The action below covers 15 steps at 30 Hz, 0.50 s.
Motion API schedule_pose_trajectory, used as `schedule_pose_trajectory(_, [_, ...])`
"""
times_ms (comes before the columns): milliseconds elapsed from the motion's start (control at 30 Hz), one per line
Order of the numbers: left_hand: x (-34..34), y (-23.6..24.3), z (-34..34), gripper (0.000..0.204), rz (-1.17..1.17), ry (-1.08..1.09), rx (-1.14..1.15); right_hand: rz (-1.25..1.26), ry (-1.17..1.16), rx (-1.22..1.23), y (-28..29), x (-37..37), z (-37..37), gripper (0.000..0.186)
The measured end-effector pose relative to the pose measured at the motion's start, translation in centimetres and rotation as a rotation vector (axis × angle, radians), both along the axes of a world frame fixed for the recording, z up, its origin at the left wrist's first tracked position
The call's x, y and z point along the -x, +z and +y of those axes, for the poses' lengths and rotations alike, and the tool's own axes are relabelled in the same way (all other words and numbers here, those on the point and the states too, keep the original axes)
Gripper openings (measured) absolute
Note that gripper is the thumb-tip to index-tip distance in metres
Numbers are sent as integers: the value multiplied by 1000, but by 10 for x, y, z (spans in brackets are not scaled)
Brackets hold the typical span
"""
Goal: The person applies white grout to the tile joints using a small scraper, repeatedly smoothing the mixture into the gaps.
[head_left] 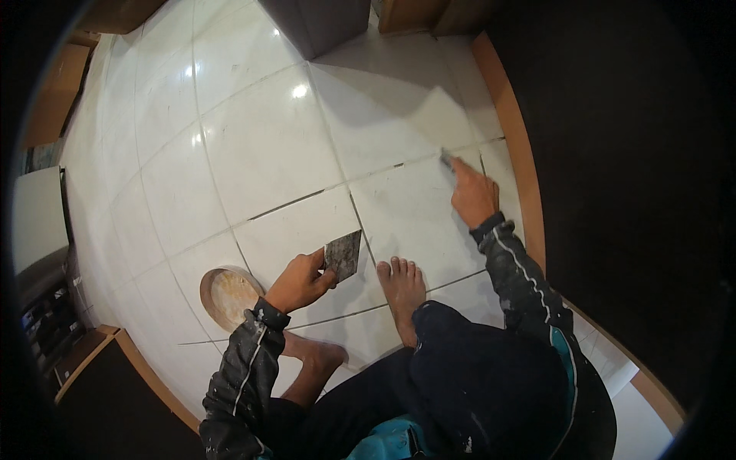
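Observation:
My left hand point(297, 280) is closed on the edge of a flat, roughly square scraper blade point(343, 254), grey and smeared, held above the floor tiles. Further right and farther off, my right hand point(473, 192) reaches down to a tile joint point(420, 159), closed round a small grey scraper point(446, 158) whose tip meets the floor; the rest of that tool is hidden by the fingers. Beside my left forearm stands a round shallow bowl point(230, 297) with whitish and tan residue inside. Some joints show dark, others pale.
White glossy tiles point(253, 165) spread around me. My bare foot point(401, 291) rests between my hands. A dark panel with a wooden edge point(510, 138) runs along the right. A grey furniture corner point(318, 27) juts in at the far side. Wooden furniture point(57, 96) lines the left.

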<state>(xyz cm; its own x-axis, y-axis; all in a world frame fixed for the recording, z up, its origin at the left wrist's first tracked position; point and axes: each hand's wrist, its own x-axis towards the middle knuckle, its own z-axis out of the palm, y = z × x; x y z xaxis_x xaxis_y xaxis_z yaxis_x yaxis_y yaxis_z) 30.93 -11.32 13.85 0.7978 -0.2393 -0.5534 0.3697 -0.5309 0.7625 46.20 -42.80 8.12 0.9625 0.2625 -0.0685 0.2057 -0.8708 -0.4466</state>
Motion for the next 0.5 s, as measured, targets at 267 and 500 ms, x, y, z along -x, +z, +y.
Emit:
schedule_pose_trajectory(267, [1,-1,0,21,59,-36,-19,-29,265,132,-10,9,69,30])
schedule_pose_trajectory(500, [2,-5,11,21,33,24,-64,-147,270,-118,-10,4,66,40])
